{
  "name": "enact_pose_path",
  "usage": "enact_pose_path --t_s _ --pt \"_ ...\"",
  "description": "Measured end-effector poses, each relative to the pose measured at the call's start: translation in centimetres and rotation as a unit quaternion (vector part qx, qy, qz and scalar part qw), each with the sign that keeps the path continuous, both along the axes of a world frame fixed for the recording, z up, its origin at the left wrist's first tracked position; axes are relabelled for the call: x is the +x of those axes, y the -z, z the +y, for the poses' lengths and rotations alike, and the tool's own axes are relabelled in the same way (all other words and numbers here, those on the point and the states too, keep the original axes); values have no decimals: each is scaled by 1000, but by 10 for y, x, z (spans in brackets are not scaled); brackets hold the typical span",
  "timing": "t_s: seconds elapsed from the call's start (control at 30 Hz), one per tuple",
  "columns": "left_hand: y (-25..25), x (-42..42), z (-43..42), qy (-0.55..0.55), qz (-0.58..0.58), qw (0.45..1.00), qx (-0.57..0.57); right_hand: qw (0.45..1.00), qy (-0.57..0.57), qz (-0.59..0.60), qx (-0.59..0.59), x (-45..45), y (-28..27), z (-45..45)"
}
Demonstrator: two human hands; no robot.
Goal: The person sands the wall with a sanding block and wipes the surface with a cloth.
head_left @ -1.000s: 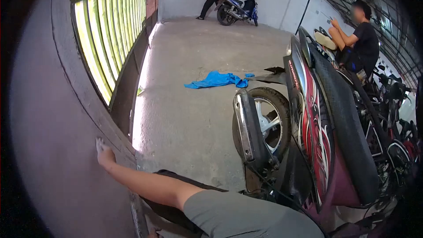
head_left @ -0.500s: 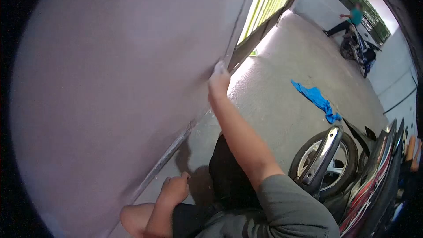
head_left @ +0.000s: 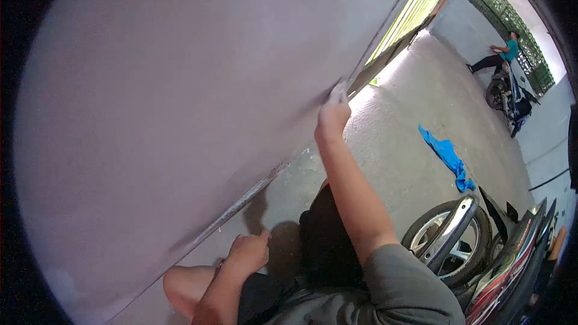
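Observation:
My right hand [head_left: 334, 114] is at the end of an outstretched arm, pressed to the smooth greyish wall [head_left: 198, 84] near its edge beside the barred opening. Its fingers are together and look whitish; what they hold, if anything, cannot be made out. My left hand [head_left: 251, 254] is lower down, over my bent knee and away from the wall. Its fingers are curled in, and nothing shows in them.
A blue cloth [head_left: 445, 153] lies on the concrete floor [head_left: 391, 138]. At the lower right stands a red and black motorbike [head_left: 512, 253], its wheel facing me. Farther back, a person in a teal shirt [head_left: 510, 48] is beside another motorbike [head_left: 509, 99].
The view has swung left and down towards the wall, so the cloth and motorbikes appear farther right. My left hand has come fully into view. My right hand is still against the wall.

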State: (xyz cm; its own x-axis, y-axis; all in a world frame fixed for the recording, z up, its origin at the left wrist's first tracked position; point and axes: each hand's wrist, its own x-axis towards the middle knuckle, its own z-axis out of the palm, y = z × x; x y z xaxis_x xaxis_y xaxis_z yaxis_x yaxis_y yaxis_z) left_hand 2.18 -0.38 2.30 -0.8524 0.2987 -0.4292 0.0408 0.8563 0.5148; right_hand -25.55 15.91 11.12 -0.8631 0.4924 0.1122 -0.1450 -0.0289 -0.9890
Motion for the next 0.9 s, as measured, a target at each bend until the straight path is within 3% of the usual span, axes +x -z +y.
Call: enact_pose_path --t_s 0.03,0.17,0.33,0.4,0.53,0.6,0.63,0.73,0.77,0.9 --pt "0 -1 0 3 -5 1000 2 999 3 -6 -45 -15 1 6" --pt "3 2 0 16 -6 1000 -8 1000 8 -12 -13 -21 18 12" --pt "4 2 3 14 -13 1000 -2 997 14 -14 -80 -43 42 29" --pt "7 -2 0 14 0 1000 0 995 -17 46 -89 -33 56 19" --pt "3 -2 8 30 -33 999 -27 994 -25 -41 -102 -38 32 37" --pt "-2 -8 8 30 -59 996 -50 998 -33 -31 -53 -30 42 29" --pt "0 -7 8 34 -50 997 -51 990 -78 -11 -120 -16 38 23" --pt "7 -7 8 30 -42 998 -41 992 -47 -27 -115 -25 15 28" --pt "8 -6 9 29 -39 998 -34 986 -63 16 -152 -33 21 32" --pt "4 -10 9 25 -37 998 -39 998 -31 -4 -46 -24 28 24"
